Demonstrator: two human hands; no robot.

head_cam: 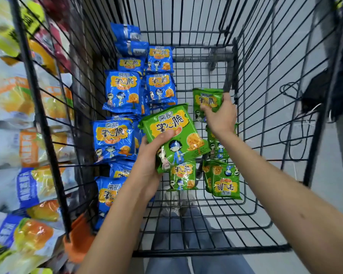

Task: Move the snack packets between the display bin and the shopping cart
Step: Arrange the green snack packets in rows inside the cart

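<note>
Left hand (150, 167) fingers (165, 135) clamped on green snack packet (183, 127); right hand (222, 117) grips second green packet (207, 99), deeper in shopping cart (206, 252). Display bin (38, 115) lies left, nearer left hand.

Blue packets (123, 89) lie left, green packets (224, 180) right, in the cart (206, 252).

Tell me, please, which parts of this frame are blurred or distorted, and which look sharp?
Head view: wide-angle distortion bows the cart wires; at the left edge the bags in the display bin are smeared with blur; at centre the green packet in the left hand reads sharp.
</note>
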